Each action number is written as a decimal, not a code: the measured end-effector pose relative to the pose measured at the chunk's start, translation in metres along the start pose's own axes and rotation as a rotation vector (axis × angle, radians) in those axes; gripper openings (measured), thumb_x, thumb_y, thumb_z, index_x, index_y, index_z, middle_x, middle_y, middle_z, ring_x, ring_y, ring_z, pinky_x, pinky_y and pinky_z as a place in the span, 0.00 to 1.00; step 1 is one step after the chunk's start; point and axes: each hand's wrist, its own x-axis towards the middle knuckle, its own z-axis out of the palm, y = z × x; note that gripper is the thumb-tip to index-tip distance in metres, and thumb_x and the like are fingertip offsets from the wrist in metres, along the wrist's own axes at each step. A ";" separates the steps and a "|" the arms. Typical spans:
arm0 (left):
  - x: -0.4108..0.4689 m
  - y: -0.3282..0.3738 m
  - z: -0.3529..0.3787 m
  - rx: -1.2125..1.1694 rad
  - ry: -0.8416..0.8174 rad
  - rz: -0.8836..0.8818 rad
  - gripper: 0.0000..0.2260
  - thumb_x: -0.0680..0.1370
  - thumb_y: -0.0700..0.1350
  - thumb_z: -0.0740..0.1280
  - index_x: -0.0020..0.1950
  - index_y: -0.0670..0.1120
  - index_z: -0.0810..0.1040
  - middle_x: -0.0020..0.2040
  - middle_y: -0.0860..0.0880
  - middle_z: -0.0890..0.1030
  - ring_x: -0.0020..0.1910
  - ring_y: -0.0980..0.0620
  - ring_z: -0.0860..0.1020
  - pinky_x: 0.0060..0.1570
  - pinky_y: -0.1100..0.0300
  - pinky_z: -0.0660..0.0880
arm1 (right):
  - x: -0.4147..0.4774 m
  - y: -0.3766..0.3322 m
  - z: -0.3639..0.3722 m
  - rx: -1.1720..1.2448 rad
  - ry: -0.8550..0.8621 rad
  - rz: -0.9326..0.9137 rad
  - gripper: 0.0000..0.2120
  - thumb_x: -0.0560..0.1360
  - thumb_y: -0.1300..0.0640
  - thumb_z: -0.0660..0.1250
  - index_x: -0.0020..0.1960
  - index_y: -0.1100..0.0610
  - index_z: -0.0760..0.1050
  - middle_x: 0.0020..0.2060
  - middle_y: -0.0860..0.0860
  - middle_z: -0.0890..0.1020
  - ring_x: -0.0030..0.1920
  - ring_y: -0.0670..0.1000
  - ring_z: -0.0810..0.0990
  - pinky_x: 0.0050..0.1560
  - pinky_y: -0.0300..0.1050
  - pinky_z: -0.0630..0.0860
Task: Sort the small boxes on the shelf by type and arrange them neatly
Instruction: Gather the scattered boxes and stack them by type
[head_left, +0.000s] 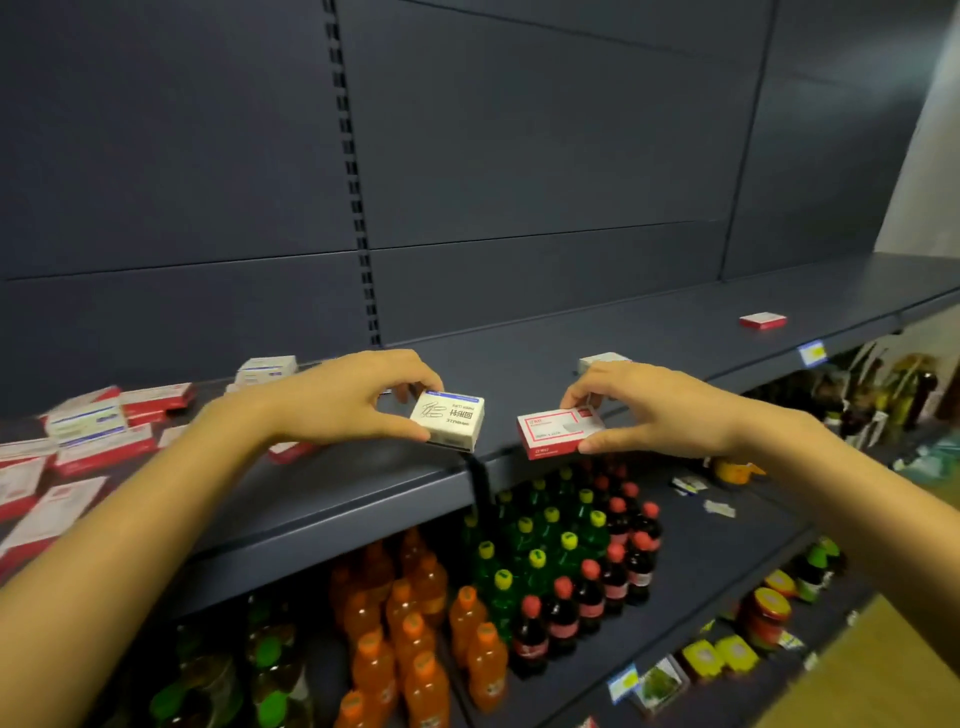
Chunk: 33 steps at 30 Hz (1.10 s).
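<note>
Right of the slotted upright (358, 208), over the front edge of the dark shelf (519, 358), two bare hands hold one small box each. The left hand (337, 400) is nearest to the upright, just below and right of its foot. Its thumb and curled fingers pinch a white box (448, 420) by the near and far sides. This box shows a drawing of paper clips on its top face and a blue strip along its far edge. The right hand (660, 410), further right of the upright, pinches in the same way a red-and-white box (558, 428), which is flatter than the white one. The two boxes are near one another but apart, with a gap between them. Whether they touch the shelf I cannot tell.

Left of the upright, mixed boxes (88, 431) of both kinds lie on the shelf, some on top of others, some tilted. Right of the upright, behind the right hand, a second white box (602, 358) lies alone, partly hidden by the fingers. Far right of the upright, a single red box (762, 320) lies flat, well apart from all the rest. Below the upright, on the lower shelf (701, 545), bottles stand in groups: orange bottles (415, 623), green bottles (524, 551) with yellow caps, and dark bottles (597, 592) with red caps.
</note>
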 end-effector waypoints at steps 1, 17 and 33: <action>0.010 0.008 0.007 -0.008 0.000 0.000 0.16 0.73 0.51 0.69 0.59 0.53 0.74 0.53 0.57 0.76 0.53 0.59 0.74 0.55 0.61 0.72 | -0.008 0.013 -0.003 -0.003 0.001 0.008 0.15 0.72 0.43 0.67 0.58 0.42 0.71 0.54 0.37 0.73 0.56 0.37 0.68 0.53 0.41 0.70; 0.137 0.042 0.065 -0.012 0.005 -0.305 0.16 0.74 0.49 0.69 0.60 0.49 0.73 0.58 0.49 0.76 0.52 0.52 0.74 0.50 0.62 0.72 | -0.055 0.180 -0.036 0.120 0.027 0.079 0.17 0.71 0.47 0.69 0.59 0.46 0.72 0.54 0.41 0.74 0.55 0.44 0.74 0.60 0.52 0.73; 0.273 0.074 0.057 0.080 0.088 -0.294 0.15 0.77 0.49 0.63 0.62 0.45 0.75 0.59 0.50 0.78 0.56 0.53 0.76 0.59 0.59 0.72 | -0.019 0.332 -0.058 0.052 0.042 0.077 0.17 0.72 0.48 0.68 0.60 0.48 0.72 0.53 0.41 0.74 0.53 0.42 0.73 0.52 0.39 0.69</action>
